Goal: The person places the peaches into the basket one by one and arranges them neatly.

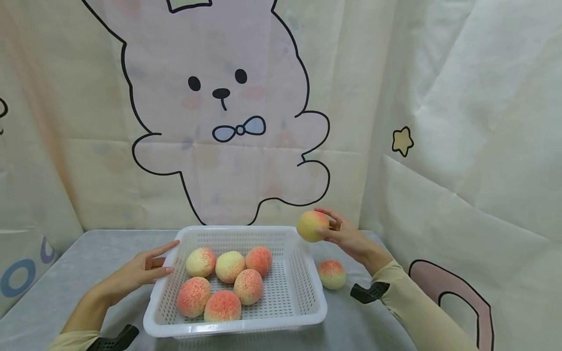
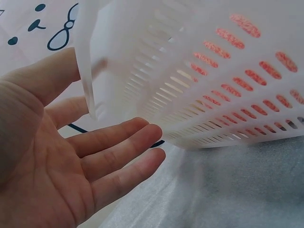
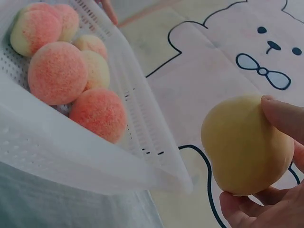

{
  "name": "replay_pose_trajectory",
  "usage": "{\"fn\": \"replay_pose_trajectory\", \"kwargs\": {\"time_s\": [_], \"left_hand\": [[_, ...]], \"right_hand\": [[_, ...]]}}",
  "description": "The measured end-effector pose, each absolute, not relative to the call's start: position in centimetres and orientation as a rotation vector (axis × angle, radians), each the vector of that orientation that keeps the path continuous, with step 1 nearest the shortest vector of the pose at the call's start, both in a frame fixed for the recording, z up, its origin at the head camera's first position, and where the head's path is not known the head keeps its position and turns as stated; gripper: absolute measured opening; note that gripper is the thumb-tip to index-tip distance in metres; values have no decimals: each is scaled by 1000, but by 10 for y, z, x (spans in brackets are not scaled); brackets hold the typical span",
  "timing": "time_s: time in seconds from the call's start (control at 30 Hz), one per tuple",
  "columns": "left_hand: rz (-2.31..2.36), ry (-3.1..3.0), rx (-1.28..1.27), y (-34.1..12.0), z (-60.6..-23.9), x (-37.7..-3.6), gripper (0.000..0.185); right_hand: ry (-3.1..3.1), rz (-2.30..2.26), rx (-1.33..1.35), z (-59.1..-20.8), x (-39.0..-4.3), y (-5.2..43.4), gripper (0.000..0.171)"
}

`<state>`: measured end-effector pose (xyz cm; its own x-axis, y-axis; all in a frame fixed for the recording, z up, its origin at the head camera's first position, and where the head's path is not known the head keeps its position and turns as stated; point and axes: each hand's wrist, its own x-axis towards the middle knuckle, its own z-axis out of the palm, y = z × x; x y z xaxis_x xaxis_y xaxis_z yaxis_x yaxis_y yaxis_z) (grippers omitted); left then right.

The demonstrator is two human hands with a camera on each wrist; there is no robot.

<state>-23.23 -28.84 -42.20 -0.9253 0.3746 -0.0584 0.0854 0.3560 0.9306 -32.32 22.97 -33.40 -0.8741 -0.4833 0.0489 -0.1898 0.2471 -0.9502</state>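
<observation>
My right hand [image 1: 349,240] holds a yellow peach with a red blush [image 1: 312,226] in its fingers, close by the basket's far right corner; the right wrist view shows the yellow side of that peach [image 3: 244,147]. Along the left rim of the white plastic basket [image 1: 240,327], my left hand [image 1: 131,274] rests its thumb and index finger. Its other fingers [image 2: 123,164] stretch out loosely below the rim. Inside the basket, several red and yellow peaches [image 1: 223,307] lie mostly to the left and middle. One more peach [image 1: 331,274] sits on the table, just right of the basket.
The basket stands on a table with a grey cloth [image 1: 110,248]. A backdrop curtain [image 1: 342,161] with a cartoon bear rises behind it, and a side curtain [image 1: 465,146] hangs at the right. Each wrist wears a black device [image 1: 370,292].
</observation>
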Motion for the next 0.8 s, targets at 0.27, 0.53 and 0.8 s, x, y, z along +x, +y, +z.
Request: {"fn": "replay_pose_trajectory", "kwargs": {"time_s": [0.27,0.53,0.8], "left_hand": [[1598,2337,392,-288,-420,-233,80],[1608,2347,413,-289,-421,-234,80],[1620,2336,422,-290,-423,-235,79]], "right_hand": [[2212,-1573,-772,-336,-318,213,61],[2177,-1434,-933,-343,-315,197,58],[2203,-1304,-867,-355,-309,176,55]]}}
